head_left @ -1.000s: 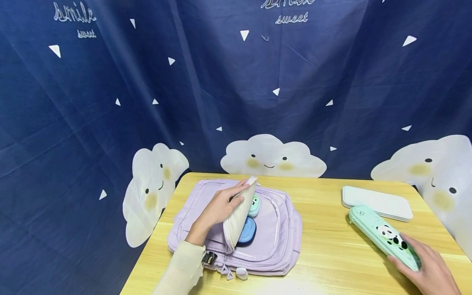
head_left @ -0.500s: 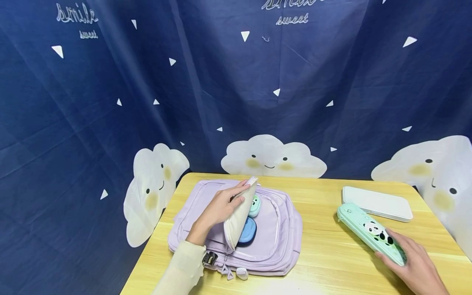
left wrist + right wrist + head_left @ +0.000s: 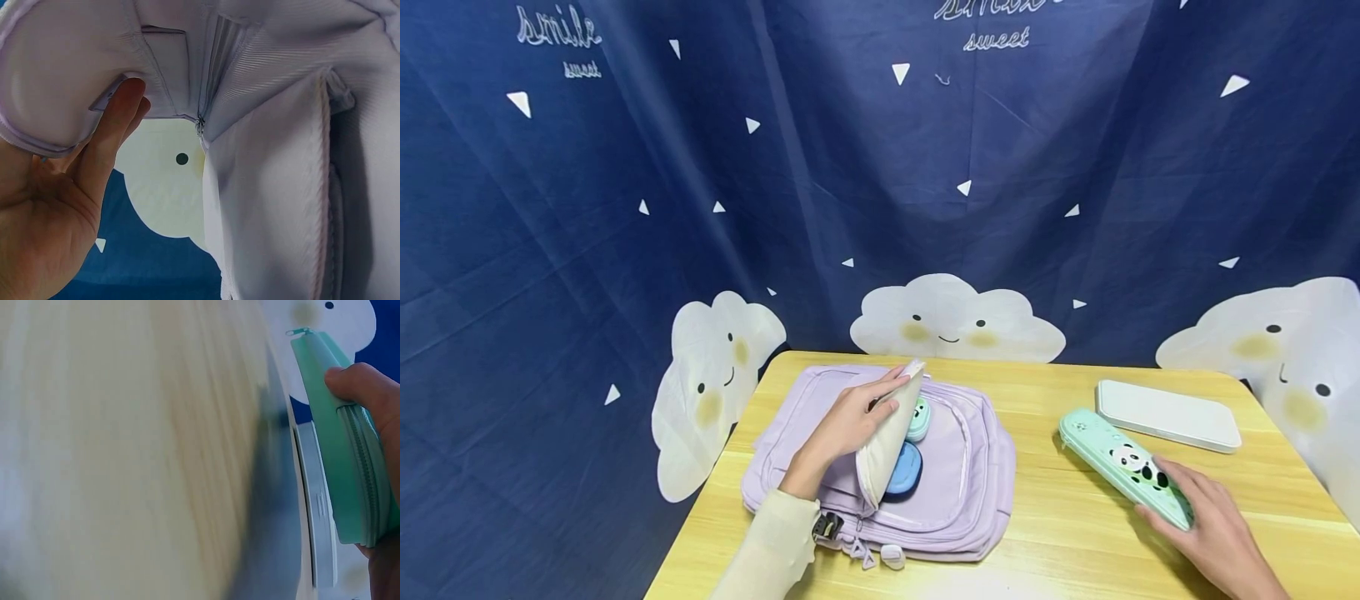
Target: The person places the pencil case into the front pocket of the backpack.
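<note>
A lilac backpack lies on the wooden table with its front pocket unzipped. My left hand holds the pocket's flap folded up, the thumb and fingers at its edge; in the left wrist view the fingers lie against the lilac fabric. Inside the pocket sit a round-cornered blue case and a small mint case with a panda print. My right hand grips a long mint pencil case with a panda on its lid. In the right wrist view the thumb presses the zipped side.
A flat white case lies at the back right of the wooden table. Zip pulls and a black buckle hang at the backpack's near edge. A dark blue curtain with cloud prints stands behind the table.
My right hand has carried the pencil case leftward across the table, toward the backpack. The left hand and the raised flap have stayed in place.
</note>
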### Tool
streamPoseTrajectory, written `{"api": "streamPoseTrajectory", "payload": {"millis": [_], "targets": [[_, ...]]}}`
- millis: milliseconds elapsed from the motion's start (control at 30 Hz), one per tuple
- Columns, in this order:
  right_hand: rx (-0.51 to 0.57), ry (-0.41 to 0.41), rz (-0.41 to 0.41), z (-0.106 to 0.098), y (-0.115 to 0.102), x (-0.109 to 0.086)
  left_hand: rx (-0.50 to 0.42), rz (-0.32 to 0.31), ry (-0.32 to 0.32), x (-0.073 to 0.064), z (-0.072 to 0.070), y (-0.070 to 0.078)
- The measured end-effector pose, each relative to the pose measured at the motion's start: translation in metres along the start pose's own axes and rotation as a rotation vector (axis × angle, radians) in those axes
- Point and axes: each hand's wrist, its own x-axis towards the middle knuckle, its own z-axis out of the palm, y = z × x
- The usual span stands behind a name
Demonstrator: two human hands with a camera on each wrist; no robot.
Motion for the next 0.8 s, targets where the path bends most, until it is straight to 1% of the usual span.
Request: {"api": "streamPoseTrajectory", "payload": {"millis": [133, 267, 433, 800], "targets": [[-0.016, 0.033, -0.048, 0.006, -0.005, 0.003, -0.002, 0.001, 0.001, 0.0, 0.0, 0.0], [-0.006, 0.057, -0.079, 0.01, -0.01, 0.008, -0.001, -0.001, 0.001, 0.0, 0.0, 0.0], [0.008, 0.101, -0.139, 0.015, -0.018, 0.016, -0.003, -0.011, -0.003, 0.0, 0.0, 0.001], [0.055, 0.139, -0.212, 0.028, -0.035, 0.029, -0.015, -0.007, -0.004, 0.0, 0.001, 0.001]]}}
